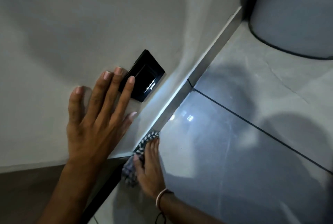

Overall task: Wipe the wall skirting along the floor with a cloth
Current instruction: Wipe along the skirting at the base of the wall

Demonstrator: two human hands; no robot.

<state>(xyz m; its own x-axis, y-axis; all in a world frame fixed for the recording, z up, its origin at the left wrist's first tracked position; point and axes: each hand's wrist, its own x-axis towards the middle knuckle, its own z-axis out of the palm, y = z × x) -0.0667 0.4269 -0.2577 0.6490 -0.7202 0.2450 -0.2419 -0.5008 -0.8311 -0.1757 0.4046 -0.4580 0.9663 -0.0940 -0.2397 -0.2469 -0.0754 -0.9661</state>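
Right hand (149, 167) presses checked blue-white cloth (138, 153) onto grey skirting (207, 59); flat, empty left hand (95, 121) risks brushing black wall socket (144, 75).

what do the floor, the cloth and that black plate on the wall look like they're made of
Floor: glossy grey tile, likely ceramic or porcelain; it mirrors a light and has dark grout lines.
Cloth: soft woven fabric, probably cotton, in a dark-and-white check, bunched under the right hand.
Black plate: smooth, shiny, probably plastic; a bright streak reflects off it.
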